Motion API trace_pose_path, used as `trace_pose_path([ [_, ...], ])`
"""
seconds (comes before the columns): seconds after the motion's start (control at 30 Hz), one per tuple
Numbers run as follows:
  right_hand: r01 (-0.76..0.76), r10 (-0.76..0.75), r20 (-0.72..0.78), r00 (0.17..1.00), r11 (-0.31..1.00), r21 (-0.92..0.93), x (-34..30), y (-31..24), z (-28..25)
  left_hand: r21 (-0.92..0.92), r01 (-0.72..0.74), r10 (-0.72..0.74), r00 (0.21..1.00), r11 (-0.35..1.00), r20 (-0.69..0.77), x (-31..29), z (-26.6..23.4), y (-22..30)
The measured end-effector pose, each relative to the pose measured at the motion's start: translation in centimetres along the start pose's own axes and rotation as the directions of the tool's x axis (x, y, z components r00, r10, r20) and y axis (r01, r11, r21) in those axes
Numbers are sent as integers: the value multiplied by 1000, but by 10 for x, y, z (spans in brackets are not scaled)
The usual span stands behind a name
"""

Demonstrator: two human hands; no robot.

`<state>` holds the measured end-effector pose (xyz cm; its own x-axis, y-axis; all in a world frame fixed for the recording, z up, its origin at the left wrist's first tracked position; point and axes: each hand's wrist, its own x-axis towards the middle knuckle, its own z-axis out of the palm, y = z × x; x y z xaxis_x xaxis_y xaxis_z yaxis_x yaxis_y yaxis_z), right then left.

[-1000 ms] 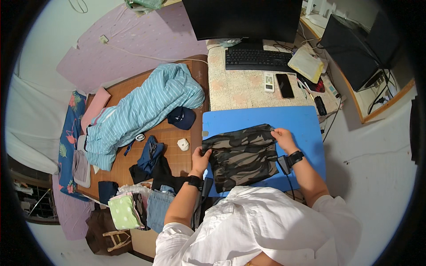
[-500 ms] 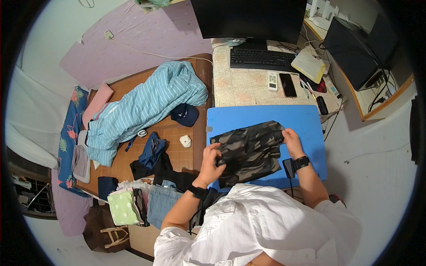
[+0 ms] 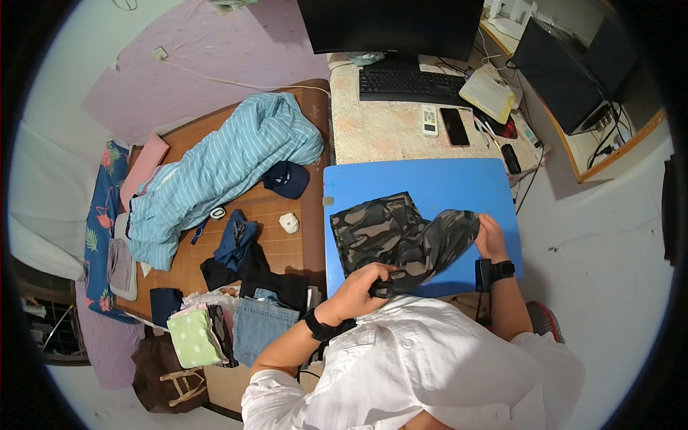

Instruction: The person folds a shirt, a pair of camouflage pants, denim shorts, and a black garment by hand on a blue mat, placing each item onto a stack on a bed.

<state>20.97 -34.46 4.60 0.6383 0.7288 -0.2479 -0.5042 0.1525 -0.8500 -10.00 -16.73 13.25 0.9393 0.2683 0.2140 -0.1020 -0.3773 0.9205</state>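
A dark camouflage-print garment (image 3: 390, 233), whose exact kind I cannot tell, lies partly spread on the blue board (image 3: 437, 174) in front of me. My left hand (image 3: 362, 288) is closed on its near edge, close to my body. At the garment's right end, my right hand (image 3: 491, 238) grips a corner and lifts it off the board, so cloth bunches and drapes between the two hands. The garment's left part rests flat on the board. Each wrist wears a black band.
Behind the board stand a keyboard (image 3: 412, 87), remote control (image 3: 429, 121), phone (image 3: 454, 127) and monitor (image 3: 390, 25). Left, the bed holds a striped blue quilt (image 3: 229, 150), a dark cap (image 3: 287, 179), a crumpled blue garment (image 3: 235, 240), and folded jeans (image 3: 264, 326) beside a green dotted cloth (image 3: 195, 337).
My left hand has moved along the garment toward my body. The right has drawn its corner rightward and slightly nearer, and the right half of the cloth is now lifted and bunched.
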Motion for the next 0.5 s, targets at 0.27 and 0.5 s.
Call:
trace_pose_path([
  [0.27,-433,501,89,861,813,-390,-37,35,-23,-25,-46,49,990,999,131,-3,5,-1],
  [0.5,-302,652,69,755,440,-846,-48,11,-4,-38,40,-36,994,998,99,-8,-3,-1],
])
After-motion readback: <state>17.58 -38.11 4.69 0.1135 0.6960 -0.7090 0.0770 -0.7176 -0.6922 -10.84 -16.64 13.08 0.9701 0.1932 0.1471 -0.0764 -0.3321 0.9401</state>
